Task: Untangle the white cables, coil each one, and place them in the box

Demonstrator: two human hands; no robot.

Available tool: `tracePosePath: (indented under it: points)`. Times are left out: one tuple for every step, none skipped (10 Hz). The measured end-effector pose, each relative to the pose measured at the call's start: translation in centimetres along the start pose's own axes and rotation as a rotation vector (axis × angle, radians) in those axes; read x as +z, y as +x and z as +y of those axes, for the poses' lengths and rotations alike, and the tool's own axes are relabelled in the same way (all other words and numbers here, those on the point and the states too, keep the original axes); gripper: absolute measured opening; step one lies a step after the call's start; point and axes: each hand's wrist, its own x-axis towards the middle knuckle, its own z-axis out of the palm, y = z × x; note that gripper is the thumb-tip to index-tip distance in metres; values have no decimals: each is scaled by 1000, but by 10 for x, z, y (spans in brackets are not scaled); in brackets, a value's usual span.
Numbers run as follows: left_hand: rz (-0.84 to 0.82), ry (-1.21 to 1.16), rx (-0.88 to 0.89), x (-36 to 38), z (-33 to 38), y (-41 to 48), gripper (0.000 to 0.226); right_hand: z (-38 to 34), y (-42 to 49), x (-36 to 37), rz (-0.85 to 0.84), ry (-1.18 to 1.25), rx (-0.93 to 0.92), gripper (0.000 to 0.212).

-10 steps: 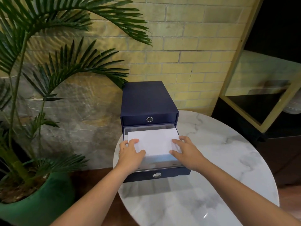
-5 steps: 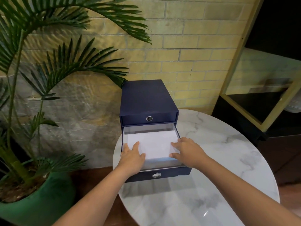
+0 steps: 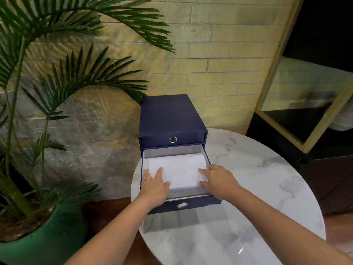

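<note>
Left grip and right grip, fingers spread flat, press the white box in the drawer at the desk's left edge.

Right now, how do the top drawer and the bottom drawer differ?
The top drawer is shut flush; the bottom drawer is pulled out toward the person. The top drawer's inside is hidden; the bottom drawer's shows pale walls and a white box, with the left hand and right hand resting on it. Both have navy fronts with a round metal pull.
</note>
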Motion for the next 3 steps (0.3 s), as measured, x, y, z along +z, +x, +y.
tracePosePath:
  points:
    - [0,21,-3,-2,1,1,61,1,0,-3,5,7,-5,56]
    - [31,20,17,-5,2,5,65,5,1,-7,-2,29,-22,58]
    - [97,16,58,-12,12,7,68,11,5,-17,11,54,-40,66]
